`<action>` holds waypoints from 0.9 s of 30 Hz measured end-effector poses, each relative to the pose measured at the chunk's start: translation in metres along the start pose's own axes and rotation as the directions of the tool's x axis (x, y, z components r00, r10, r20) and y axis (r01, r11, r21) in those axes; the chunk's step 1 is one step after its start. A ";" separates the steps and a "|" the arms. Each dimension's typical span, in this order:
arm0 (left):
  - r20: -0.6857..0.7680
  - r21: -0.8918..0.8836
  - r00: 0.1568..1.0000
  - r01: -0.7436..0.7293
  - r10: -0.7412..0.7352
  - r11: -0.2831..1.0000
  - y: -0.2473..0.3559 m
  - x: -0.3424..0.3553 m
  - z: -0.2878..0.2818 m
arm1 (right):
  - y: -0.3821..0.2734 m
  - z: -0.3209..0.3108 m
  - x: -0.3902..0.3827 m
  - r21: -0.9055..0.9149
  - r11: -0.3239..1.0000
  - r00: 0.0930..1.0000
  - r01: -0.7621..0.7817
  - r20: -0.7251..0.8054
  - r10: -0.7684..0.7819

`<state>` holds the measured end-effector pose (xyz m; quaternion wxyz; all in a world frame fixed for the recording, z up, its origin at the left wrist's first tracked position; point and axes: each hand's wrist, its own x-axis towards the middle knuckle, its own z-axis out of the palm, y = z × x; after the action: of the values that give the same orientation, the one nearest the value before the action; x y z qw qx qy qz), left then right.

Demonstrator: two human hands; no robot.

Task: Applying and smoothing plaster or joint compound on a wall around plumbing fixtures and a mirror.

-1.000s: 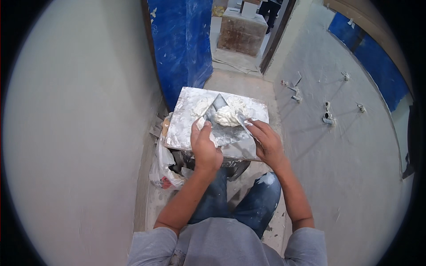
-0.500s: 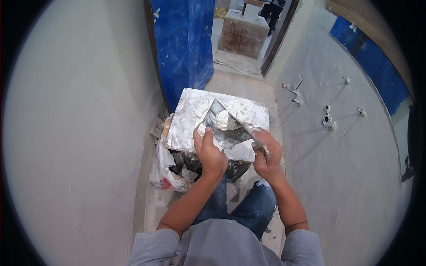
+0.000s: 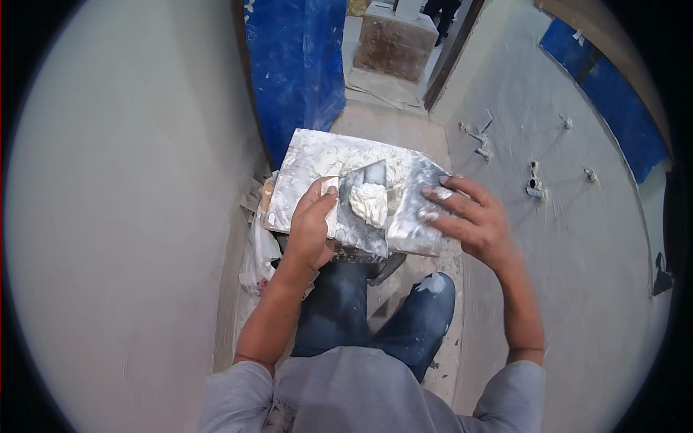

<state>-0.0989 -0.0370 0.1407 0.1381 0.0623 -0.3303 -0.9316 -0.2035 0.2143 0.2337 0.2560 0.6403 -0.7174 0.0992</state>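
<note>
My left hand (image 3: 310, 227) grips a wide metal putty blade (image 3: 352, 232) along its left edge, thumb on top. A lump of white plaster (image 3: 368, 204) sits on that blade. In my right hand (image 3: 482, 220) is a second flat, plaster-smeared scraper blade (image 3: 415, 216). My fingers lie across its upper face, and my thumb is hidden. Its left edge meets or overlaps the first blade's right side, close beside the lump. Both blades are over a white-coated board (image 3: 292, 169), which carries more loose plaster (image 3: 339, 157).
Under the board's left side stands a plastic bag (image 3: 253, 263). Grey walls rise close on both sides; pipe stubs (image 3: 534, 186) jut from the right one. A blue-covered door panel (image 3: 299, 72) stands ahead, and a brown box (image 3: 393, 47) is beyond the doorway.
The two blades have turned, and the right blade now lies flat beside the lump. My right hand has moved right and its fingers have spread over the blade. My left hand has shifted left.
</note>
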 end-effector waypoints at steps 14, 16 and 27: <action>-0.012 0.200 0.996 -0.086 0.090 0.976 -0.014 0.001 -0.024 | -0.004 -0.036 0.033 -0.037 0.990 0.895 0.134 0.434 -0.104; 0.033 0.260 0.998 -0.061 0.055 0.964 -0.014 0.004 -0.029 | 0.001 -0.039 0.034 -0.022 0.996 0.935 0.084 0.347 -0.071; 0.028 0.243 0.992 -0.125 0.122 0.962 -0.015 0.011 -0.027 | -0.017 -0.015 0.043 0.074 0.992 0.878 0.107 0.460 -0.129</action>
<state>-0.1065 -0.0452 0.1105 0.1852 0.0522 -0.4465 -0.8738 -0.1851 0.1813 0.2641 0.0678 0.6936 -0.7150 -0.0558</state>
